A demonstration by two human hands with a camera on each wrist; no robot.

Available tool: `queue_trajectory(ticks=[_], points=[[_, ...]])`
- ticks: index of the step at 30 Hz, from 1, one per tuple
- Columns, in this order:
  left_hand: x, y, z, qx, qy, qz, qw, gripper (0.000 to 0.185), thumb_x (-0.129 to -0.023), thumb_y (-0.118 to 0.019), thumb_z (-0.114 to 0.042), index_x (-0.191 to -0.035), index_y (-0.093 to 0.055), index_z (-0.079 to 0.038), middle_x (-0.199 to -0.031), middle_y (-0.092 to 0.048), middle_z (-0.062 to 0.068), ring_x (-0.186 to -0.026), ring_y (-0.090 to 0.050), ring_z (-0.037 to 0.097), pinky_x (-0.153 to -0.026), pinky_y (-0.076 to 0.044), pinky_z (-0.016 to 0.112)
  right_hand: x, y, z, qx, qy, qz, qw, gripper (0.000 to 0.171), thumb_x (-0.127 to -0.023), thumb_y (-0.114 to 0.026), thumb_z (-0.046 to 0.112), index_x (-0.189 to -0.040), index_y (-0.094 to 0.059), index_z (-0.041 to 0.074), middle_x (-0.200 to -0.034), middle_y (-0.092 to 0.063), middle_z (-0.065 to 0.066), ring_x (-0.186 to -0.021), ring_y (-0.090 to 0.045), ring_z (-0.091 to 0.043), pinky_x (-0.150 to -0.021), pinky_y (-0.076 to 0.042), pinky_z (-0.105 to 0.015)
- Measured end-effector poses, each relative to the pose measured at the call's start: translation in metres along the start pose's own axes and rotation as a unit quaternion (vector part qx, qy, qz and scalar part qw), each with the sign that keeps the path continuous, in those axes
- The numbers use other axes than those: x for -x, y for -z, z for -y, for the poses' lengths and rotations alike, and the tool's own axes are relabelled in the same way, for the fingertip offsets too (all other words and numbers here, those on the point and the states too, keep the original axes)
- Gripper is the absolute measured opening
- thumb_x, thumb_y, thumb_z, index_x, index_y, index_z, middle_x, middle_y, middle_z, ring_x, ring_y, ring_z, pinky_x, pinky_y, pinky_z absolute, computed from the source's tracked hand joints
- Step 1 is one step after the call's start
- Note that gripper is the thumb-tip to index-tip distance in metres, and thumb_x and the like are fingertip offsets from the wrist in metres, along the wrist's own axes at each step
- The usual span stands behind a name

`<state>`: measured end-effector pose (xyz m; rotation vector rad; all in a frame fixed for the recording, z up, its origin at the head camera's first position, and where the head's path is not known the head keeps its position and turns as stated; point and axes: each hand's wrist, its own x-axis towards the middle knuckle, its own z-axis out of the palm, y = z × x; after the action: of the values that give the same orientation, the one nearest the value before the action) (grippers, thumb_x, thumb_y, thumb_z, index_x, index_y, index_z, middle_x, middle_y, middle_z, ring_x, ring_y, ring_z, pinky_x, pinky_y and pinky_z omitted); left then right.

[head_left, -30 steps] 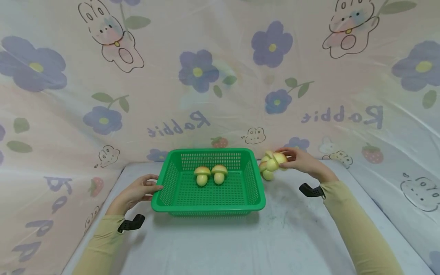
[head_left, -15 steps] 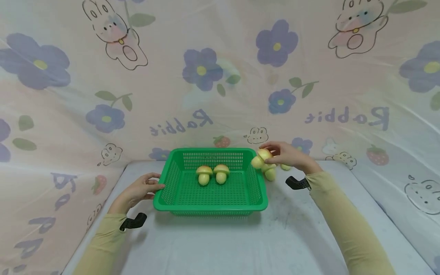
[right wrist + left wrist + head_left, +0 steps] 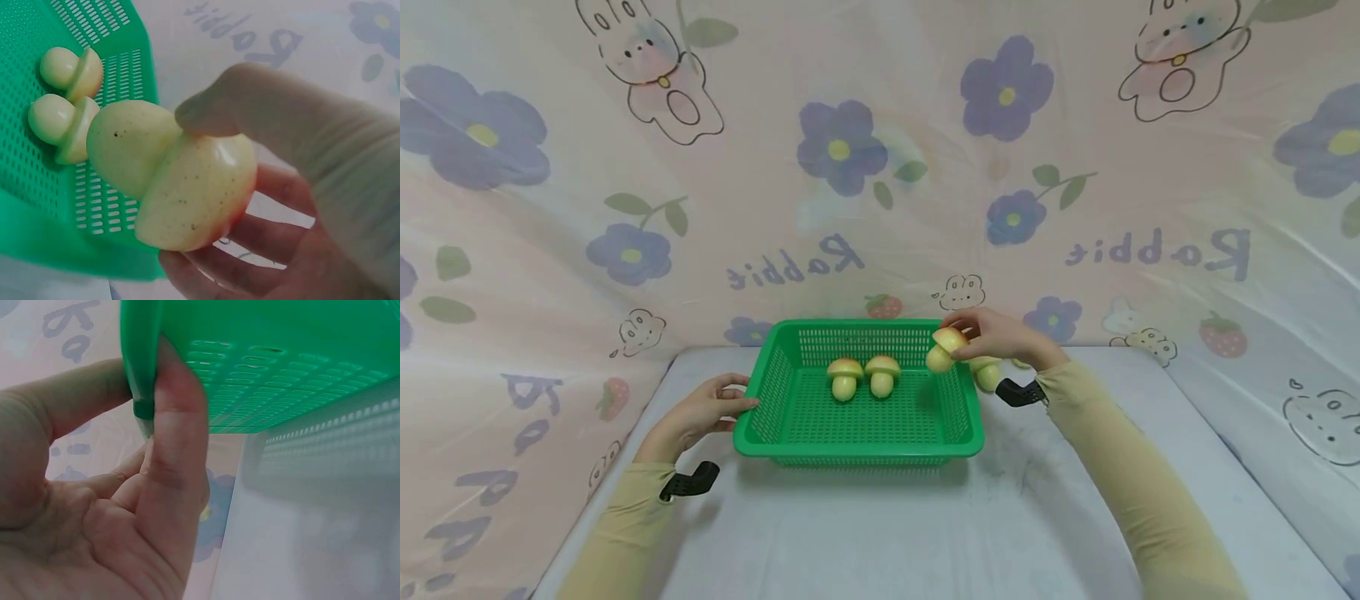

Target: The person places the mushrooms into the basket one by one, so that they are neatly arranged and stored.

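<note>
Fingers [image 3: 212, 112] of the right hand [image 3: 1000, 336] pinch a toy mushroom [image 3: 942, 350], now carried from the worktop [image 3: 880, 533] to above the green basket's [image 3: 857, 450] right rim; the left hand [image 3: 703, 410] still grips the left rim.

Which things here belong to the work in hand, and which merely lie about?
In use: green plastic slotted basket; yellow toy mushroom held by right hand; two mushrooms in basket; left hand on the rim.
Lying about: mushroom on table; rabbit-print sheet.

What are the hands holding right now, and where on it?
Right hand grips a yellow toy mushroom by its cap; left hand holds the green plastic basket's left rim.
</note>
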<state>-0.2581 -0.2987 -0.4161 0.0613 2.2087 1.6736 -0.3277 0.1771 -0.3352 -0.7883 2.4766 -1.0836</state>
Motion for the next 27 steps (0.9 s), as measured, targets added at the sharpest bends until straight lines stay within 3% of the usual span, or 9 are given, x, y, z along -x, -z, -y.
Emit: queue_trajectory(ticks=[7, 18, 27], points=[[0.000, 0.000, -0.001, -0.006, 0.000, -0.006, 1.0000, 0.062, -0.092, -0.067, -0.018, -0.140, -0.033, 0.000, -0.110, -0.056, 0.018, -0.091, -0.063, 0.023, -0.076, -0.055, 0.038, -0.015, -0.012, 0.002, 0.000, -0.020, 0.028, 0.999, 0.050, -0.086, -0.071, 0.012, -0.132, -0.053, 0.009, -0.122, -0.057, -0.010, -0.108, -0.056, -0.028, -0.084, -0.050, -0.038], [0.000, -0.002, 0.000, 0.000, 0.008, -0.011, 0.9999, 0.059, -0.092, -0.067, -0.016, -0.139, -0.035, 0.000, -0.107, -0.056, 0.016, -0.088, -0.065, 0.023, -0.075, -0.055, 0.038, -0.036, -0.028, 0.000, 0.062, 0.023, 0.062, 0.996, 0.051, -0.083, -0.070, 0.010, -0.130, -0.054, -0.002, -0.119, -0.059, -0.015, -0.105, -0.057, -0.028, -0.088, -0.048, -0.038], [0.000, -0.002, -0.002, -0.005, 0.001, -0.008, 1.0000, 0.059, -0.093, -0.066, -0.016, -0.139, -0.034, 0.000, -0.109, -0.056, 0.018, -0.087, -0.065, 0.025, -0.074, -0.055, 0.038, -0.048, -0.033, 0.004, 0.095, -0.016, 0.082, 0.992, 0.052, -0.080, -0.069, 0.006, -0.129, -0.054, -0.002, -0.115, -0.060, -0.014, -0.098, -0.057, -0.024, -0.081, -0.049, -0.035]])
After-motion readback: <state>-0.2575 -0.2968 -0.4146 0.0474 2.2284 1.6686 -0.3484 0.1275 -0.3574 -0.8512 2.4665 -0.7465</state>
